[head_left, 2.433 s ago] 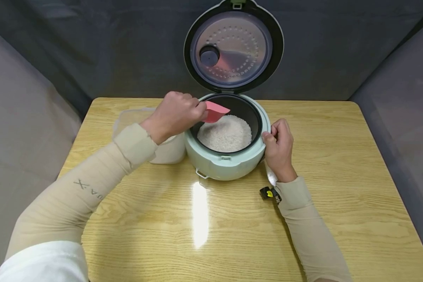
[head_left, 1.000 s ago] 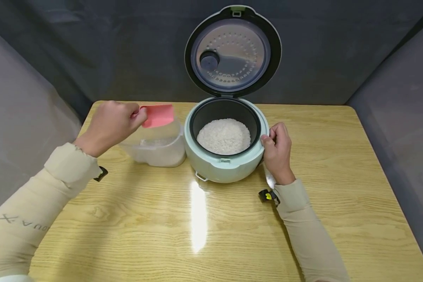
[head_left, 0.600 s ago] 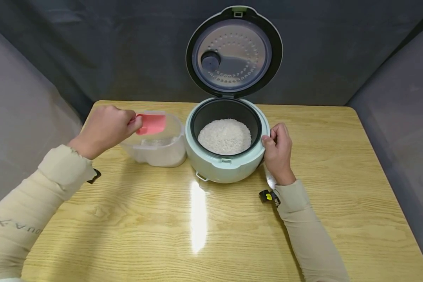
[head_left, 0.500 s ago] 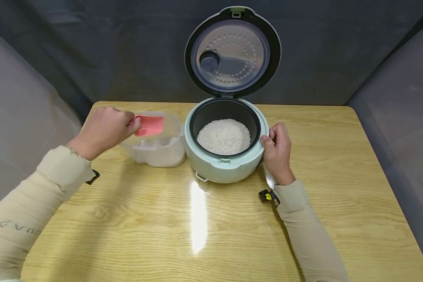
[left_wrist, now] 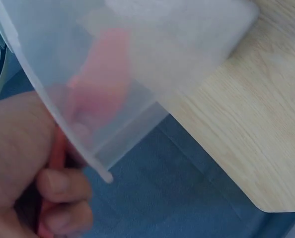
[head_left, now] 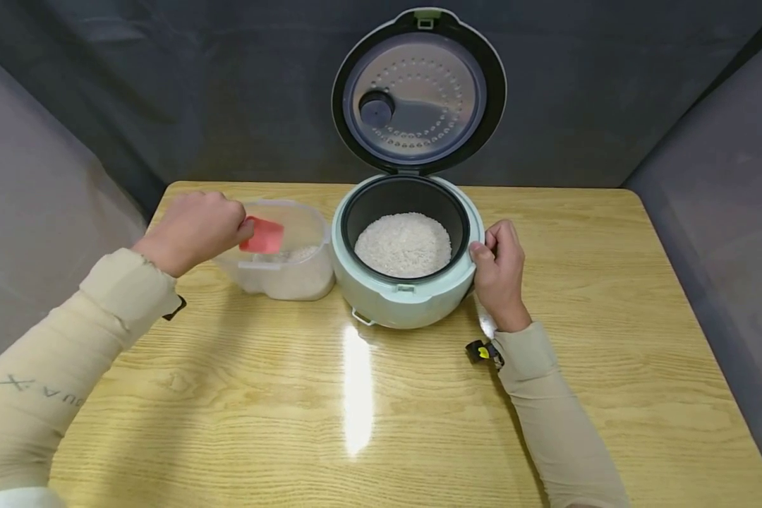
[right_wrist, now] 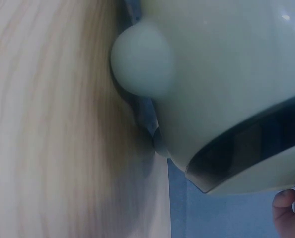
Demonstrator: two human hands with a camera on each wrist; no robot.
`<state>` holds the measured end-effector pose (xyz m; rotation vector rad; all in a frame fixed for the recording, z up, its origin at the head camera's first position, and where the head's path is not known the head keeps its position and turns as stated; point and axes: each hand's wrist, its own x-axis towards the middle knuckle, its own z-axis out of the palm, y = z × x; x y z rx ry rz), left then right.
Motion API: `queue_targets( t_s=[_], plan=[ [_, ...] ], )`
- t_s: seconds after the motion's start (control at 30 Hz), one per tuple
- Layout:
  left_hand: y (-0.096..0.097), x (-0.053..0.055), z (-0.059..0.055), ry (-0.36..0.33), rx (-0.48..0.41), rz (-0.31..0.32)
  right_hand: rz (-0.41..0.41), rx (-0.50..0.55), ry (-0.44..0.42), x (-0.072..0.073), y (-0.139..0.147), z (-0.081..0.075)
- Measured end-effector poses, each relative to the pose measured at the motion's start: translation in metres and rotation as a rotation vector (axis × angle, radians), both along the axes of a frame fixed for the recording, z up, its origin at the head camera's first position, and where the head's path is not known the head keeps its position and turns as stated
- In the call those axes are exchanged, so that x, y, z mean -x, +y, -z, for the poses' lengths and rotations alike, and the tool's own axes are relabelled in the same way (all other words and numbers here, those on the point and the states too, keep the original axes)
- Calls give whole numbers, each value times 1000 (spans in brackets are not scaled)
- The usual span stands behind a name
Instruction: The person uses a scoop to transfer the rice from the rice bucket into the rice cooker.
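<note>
My left hand (head_left: 197, 229) grips the handle of a pink scoop (head_left: 263, 236), whose blade dips below the rim of a clear plastic container (head_left: 273, 282). Through the container's cloudy wall in the left wrist view, the scoop (left_wrist: 105, 74) shows tilted, with fingers curled round its handle. White rice (head_left: 292, 255) lies low in that container. To its right stands a pale green rice cooker (head_left: 413, 310), its lid (head_left: 415, 99) raised, with a mound of rice (head_left: 403, 245) in the dark inner pot. My right hand (head_left: 503, 275) grips the cooker's right side, thumb on the rim.
Under everything is a wooden table (head_left: 355, 395); its back edge runs just behind the cooker and container. A dark cloth (head_left: 228, 92) hangs behind. Beside the right wrist, a white strip (head_left: 485, 317) shows below the cooker.
The left hand has carried the scoop left from above the cooker's pot to the container, then lowered it inside. The right hand has stayed on the cooker.
</note>
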<state>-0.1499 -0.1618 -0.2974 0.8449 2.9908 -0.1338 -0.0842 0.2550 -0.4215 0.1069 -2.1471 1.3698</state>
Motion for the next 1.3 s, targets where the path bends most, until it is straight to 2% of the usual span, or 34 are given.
queue_targets(
  t_s=[0.23,0.53,0.63,0.8,1.07,1.3],
  plan=[
    [7,5,2,-95,79,-55,1,-10,2,0,1,0],
    [24,7,7,-95,177,-75,18,-14,16,1,2,1],
    [32,6,8,-108,230,-100,14,-8,18,1,2,1],
    [42,5,12,-129,351,-101,2,2,11,0,0,-1],
    [48,10,24,-167,479,-108,6,-3,29,0,-2,0],
    [51,14,31,-190,475,-104,5,5,27,1,0,2]
  ],
)
